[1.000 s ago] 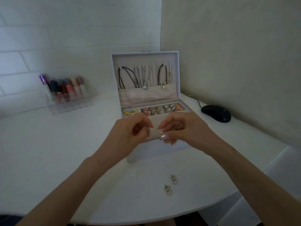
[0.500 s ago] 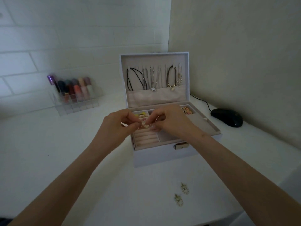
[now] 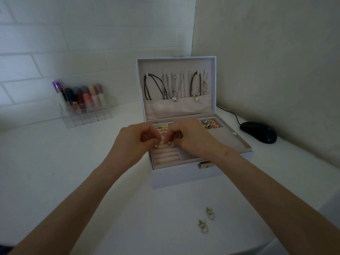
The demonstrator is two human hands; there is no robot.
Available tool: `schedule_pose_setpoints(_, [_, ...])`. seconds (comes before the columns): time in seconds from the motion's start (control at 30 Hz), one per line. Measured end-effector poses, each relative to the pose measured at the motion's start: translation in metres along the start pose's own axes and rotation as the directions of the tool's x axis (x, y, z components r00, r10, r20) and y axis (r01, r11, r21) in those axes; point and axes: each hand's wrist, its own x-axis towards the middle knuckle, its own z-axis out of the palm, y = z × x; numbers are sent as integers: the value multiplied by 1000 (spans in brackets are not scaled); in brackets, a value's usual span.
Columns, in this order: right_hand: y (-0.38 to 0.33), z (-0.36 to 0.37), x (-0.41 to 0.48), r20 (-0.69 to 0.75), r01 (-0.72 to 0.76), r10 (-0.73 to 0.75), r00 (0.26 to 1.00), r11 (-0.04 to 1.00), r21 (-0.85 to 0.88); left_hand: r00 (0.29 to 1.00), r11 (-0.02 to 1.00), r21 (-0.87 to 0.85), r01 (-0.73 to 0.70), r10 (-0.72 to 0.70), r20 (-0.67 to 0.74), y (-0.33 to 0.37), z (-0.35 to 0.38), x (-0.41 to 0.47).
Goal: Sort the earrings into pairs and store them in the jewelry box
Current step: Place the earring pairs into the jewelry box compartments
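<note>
The white jewelry box [image 3: 193, 174] stands open on the table, with necklaces hanging in its lid and earrings in its back compartments [image 3: 209, 124]. My left hand [image 3: 135, 142] and my right hand [image 3: 187, 139] hover side by side over the box's left compartments. Each pinches a small earring between thumb and fingertips, just above the pink ring rolls [image 3: 166, 156]. The earrings are mostly hidden by my fingers. Two pale dangling earrings [image 3: 207, 220] lie on the table in front of the box.
A clear organizer with lipsticks [image 3: 84, 105] sits at the back left by the brick wall. A black computer mouse [image 3: 258, 131] with its cable lies right of the box near the side wall. The table's curved front edge runs at the lower right.
My hands moved forward from in front of the box to above its left compartments and lowered toward the ring rolls. The view shifted, so the box sits further right.
</note>
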Motion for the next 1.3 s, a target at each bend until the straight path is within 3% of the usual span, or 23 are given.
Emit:
schedule_pose_setpoints(0.37, [-4, 5, 2, 8, 99, -99, 995, 982, -161, 998, 981, 186, -62, 64, -7, 2, -1, 1])
schedule_pose_setpoints(0.53, [-2, 2, 2, 49, 69, -60, 997, 975, -213, 998, 970, 240, -34, 21, 55, 1, 1, 7])
schedule_pose_setpoints(0.83, [-4, -2, 1, 68, 27, -13, 998, 977, -212, 997, 936, 346, -58, 39, 59, -1, 8, 12])
schedule_pose_setpoints(1.0, [-3, 1, 0, 18, 25, -22, 1000, 983, -182, 996, 940, 335, -63, 41, 74, 0, 8, 14])
schedule_pose_setpoints(1.3, [-2, 9, 1, -35, 19, -26, 999, 981, -192, 998, 886, 461, -50, 22, 65, 4, 9, 15])
